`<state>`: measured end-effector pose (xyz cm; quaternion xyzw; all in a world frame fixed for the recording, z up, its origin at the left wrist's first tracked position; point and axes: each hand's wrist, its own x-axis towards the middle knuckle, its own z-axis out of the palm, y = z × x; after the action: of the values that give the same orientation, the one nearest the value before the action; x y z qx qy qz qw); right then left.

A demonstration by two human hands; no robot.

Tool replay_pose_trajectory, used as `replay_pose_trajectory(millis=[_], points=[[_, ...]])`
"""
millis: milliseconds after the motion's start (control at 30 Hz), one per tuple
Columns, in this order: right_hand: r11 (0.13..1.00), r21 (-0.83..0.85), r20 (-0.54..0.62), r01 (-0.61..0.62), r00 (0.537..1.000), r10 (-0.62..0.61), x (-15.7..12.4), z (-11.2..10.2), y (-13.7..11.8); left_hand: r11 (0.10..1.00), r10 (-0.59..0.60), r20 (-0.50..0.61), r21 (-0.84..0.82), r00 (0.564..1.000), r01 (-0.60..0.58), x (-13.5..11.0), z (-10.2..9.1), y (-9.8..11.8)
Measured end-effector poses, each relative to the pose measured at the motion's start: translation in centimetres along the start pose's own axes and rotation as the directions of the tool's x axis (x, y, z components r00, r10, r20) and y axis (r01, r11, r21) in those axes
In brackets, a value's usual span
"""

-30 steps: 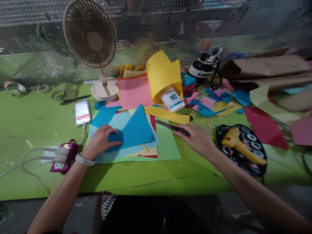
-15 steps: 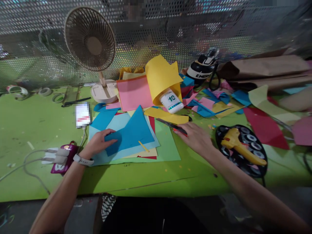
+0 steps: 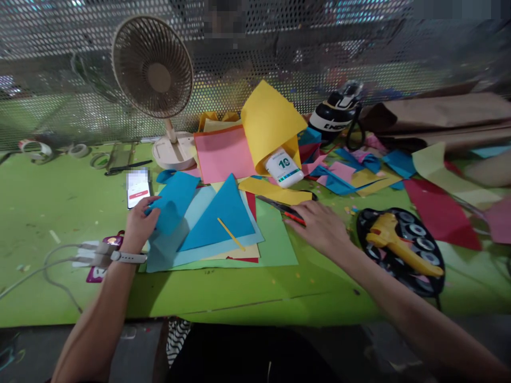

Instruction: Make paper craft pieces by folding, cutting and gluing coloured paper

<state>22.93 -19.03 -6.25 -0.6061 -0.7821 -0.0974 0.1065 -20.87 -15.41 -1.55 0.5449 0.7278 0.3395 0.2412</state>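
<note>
My left hand (image 3: pixel 142 222) is open, its thumb and fingers apart, at the left edge of a blue paper strip (image 3: pixel 178 197); I cannot tell if the fingertips touch it. A blue paper triangle (image 3: pixel 223 213) lies beside the strip on stacked sheets, light blue (image 3: pixel 195 260) and green (image 3: pixel 275 250) among them. Across the triangle rests a thin yellow paper sliver (image 3: pixel 230 234). My right hand (image 3: pixel 321 226) lies low on the table, closed over the handles of black and red scissors (image 3: pixel 275 204). Their blades point left, beside a yellow paper strip (image 3: pixel 275 192).
Behind the sheets stand a fan (image 3: pixel 159 77), a curled yellow sheet (image 3: pixel 271 117) and a white bottle (image 3: pixel 284 167). A phone (image 3: pixel 138 189) is left, near charging cables. At right lie a yellow glue gun (image 3: pixel 403 244) on a black tray and paper scraps (image 3: pixel 343 170).
My left hand has moved left and slightly up, off the blue triangle. More of the blue strip now shows. My right hand stays at the scissors. The view has shifted slightly.
</note>
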Motion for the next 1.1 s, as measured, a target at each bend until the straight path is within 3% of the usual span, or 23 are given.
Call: replay_pose_trajectory(millis=[167,367,500,633,833,1100], points=[[0.988,0.097,-0.105,0.120,0.988,-0.110,2.5,-1.4,-2.0,1.000,-0.013,0.012,-0.003,1.000,0.013,0.2,0.2,0.0],[0.942,0.236,-0.032,0.239,0.971,-0.239,10.7,-2.3,-9.1,1.000,-0.010,0.018,0.005,1.000,0.010,0.4,0.3,0.1],[0.902,0.339,0.001,0.268,0.958,-0.285,15.6,-1.5,-14.6,1.000,-0.021,0.046,-0.006,0.999,0.021,0.5,0.6,-0.1],[0.891,0.303,0.106,0.338,0.917,-0.384,17.8,0.5,-18.0,1.000,-0.020,0.084,0.016,0.996,0.019,0.6,0.8,-0.3],[0.877,0.270,0.115,0.398,0.891,-0.440,18.6,3.1,-18.3,0.987,0.025,0.126,0.157,0.992,-0.045,1.1,0.6,0.6],[0.925,0.180,0.023,0.334,0.939,-0.343,19.5,3.4,-16.6,0.973,0.049,0.135,0.216,0.990,-0.078,3.0,2.1,3.0]])
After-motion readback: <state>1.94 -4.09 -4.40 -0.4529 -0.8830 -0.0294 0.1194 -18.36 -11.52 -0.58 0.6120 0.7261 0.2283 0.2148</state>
